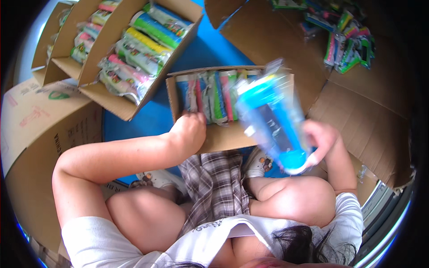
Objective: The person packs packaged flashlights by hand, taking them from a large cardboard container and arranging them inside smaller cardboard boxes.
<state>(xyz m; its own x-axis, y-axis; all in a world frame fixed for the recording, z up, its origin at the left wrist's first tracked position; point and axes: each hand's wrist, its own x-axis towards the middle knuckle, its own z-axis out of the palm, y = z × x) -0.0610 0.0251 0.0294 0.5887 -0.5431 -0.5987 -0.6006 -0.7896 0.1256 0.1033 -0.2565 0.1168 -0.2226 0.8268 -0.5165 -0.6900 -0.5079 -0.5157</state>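
My right hand [319, 140] grips the near end of a long blue plastic item with a dark middle panel, wrapped in a clear bag [273, 120]. It is tilted over the right side of a small open carton [225, 137] and blurred by motion. Inside that carton stands a row of bagged items [214, 96] in pink, green, blue and white. At the carton's near left corner my left hand [191, 130] is closed, its fingers curled down by the ends of the row. What those fingers hold, if anything, is hidden.
Upper left, larger open cartons [167, 67] hold similar bagged items. A big printed carton [49, 120] stands at the left. In a large open carton [362, 102] at the right lie loose small colourful packets [351, 44]. Blue floor [120, 134] shows between the boxes.
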